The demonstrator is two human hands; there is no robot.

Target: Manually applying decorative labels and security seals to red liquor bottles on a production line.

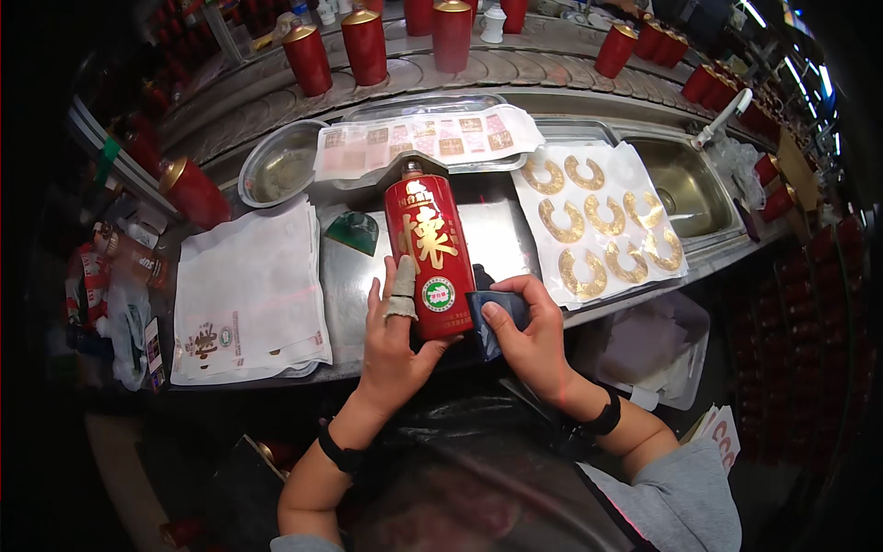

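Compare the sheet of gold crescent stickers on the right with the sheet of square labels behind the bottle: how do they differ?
The crescent sheet carries large gold horseshoe shapes and lies flat on the steel counter beside the sink. The square-label sheet carries smaller, paler squares in rows and rests across a metal tray, farther from the hands. Both have white backing. The left hand holds the red bottle; the right hand holds a dark cloth.
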